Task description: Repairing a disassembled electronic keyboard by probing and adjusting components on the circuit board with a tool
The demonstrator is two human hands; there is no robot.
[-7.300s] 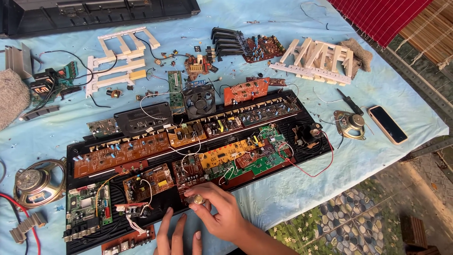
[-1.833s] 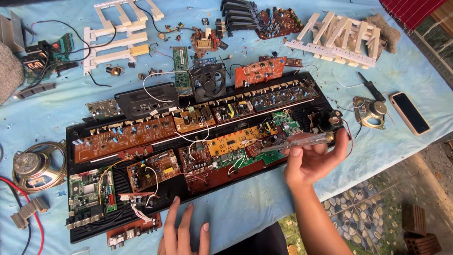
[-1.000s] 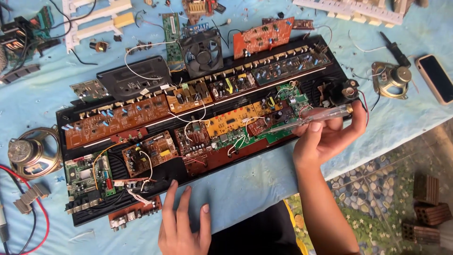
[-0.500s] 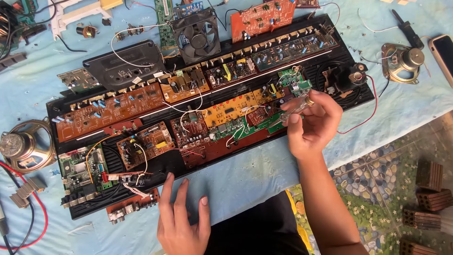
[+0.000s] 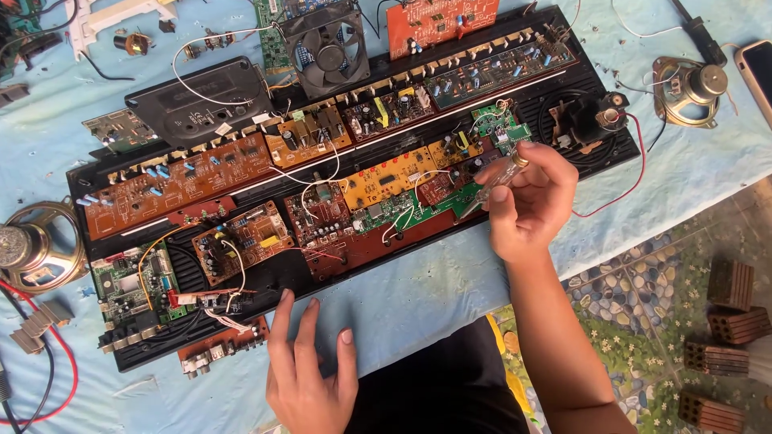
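Note:
A long black chassis (image 5: 611, 157) lies across the blue cloth, filled with brown, orange and green circuit boards (image 5: 173, 189). My right hand (image 5: 531, 201) hovers over its right part and pinches a clear-handled screwdriver (image 5: 497, 175), whose tip points down-left at a green board (image 5: 418, 210). My left hand (image 5: 310, 370) lies flat on the cloth, fingers spread, just below the chassis front edge and close to a small red-brown connector board (image 5: 221, 350). It holds nothing.
A black fan (image 5: 326, 48) and an orange board (image 5: 438, 20) sit at the top. Speakers lie at the left (image 5: 32, 245) and right (image 5: 691, 88), a phone (image 5: 760, 72) at far right. Red wire (image 5: 56, 378) loops at bottom left. Bricks (image 5: 728, 321) lie on the patterned floor.
My right hand took up the screwdriver and has brought it left and lower, from holding it level above the chassis to tip-down over the green board. My left hand has stayed on the cloth.

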